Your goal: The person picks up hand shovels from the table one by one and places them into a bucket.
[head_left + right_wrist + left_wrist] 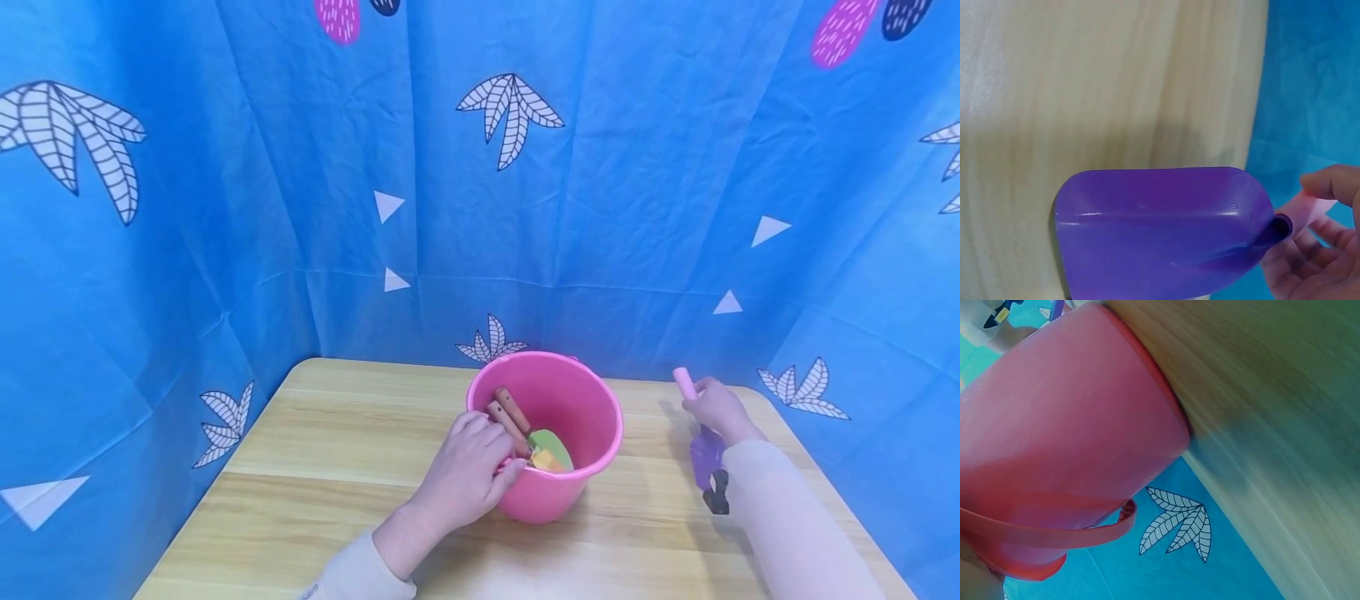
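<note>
In the head view, the person's left hand (468, 462) gripped the near left rim of a round pink plastic bucket (536, 500), fingers curled over the edge with the thumb beside them. The bucket stood on the pale wood-grain worktop (360, 433), and two brown handles (511, 410), a light green rounded piece (552, 443) and a small yellow piece (545, 460) lay inside it. Well to its right, the right hand (722, 410) held a purple shovel with a pink tubular handle (706, 457) near the right edge of the worktop. Since the left hand bore on one side of the rim only, a hard pull or push there could have tipped the bucket and spilled its contents. In the left wrist view, the bucket's wall filled much of the frame, its carrying strap (1054, 537) hanging loose at the side; the strap looked able to catch a passing tool. In the right wrist view, the thumb and fingers closed lightly about the pink handle, with gaps between the fingers, while the broad blade was over the worktop; contact could not be told. So light a hold might have let the wide blade twist or drop if it knocked anything.
</note>
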A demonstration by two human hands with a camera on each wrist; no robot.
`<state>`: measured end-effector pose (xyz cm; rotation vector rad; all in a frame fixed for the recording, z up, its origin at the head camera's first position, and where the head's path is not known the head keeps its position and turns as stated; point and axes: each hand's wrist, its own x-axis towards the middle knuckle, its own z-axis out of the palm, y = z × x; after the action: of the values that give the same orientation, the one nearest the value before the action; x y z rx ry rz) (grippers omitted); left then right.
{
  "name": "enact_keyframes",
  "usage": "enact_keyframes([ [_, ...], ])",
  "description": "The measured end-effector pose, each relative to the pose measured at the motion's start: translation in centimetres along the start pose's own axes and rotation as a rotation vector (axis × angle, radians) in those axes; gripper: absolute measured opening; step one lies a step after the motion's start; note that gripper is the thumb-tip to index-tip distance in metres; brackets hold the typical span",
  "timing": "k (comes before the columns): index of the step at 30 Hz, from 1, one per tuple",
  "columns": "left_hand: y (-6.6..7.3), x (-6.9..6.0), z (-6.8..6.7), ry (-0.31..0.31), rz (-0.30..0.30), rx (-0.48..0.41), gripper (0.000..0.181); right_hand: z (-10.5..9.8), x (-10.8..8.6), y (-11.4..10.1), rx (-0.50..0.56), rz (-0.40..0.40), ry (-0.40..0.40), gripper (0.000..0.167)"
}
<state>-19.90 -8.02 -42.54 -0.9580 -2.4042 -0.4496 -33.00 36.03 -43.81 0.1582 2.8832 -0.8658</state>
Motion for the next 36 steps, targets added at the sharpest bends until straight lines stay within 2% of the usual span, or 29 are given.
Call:
enact_keyframes([
  [13, -0.2, -0.1, 0.1, 0.002, 0.003, -0.001, 0.018, -0.7, -0.8, -1.4, 0.020, -0.098, 0.046, 0.068],
  [22, -0.2, 0.0, 0.1, 0.001, 0.005, -0.006, 0.019, -1.0, -2.1, -3.0, 0.018, -0.170, 0.097, 0.072],
  [29, -0.2, 0.1, 0.2, 0.028, 0.025, -0.003, 0.016, -2.5, -3.9, -5.8, 0.056, -0.235, 0.200, 0.062],
  [36, -0.2, 0.0, -0.1, 0.019, 0.011, -0.012, 0.017, -4.1, -6.4, -9.4, 0.108, -0.286, 0.225, 0.060],
])
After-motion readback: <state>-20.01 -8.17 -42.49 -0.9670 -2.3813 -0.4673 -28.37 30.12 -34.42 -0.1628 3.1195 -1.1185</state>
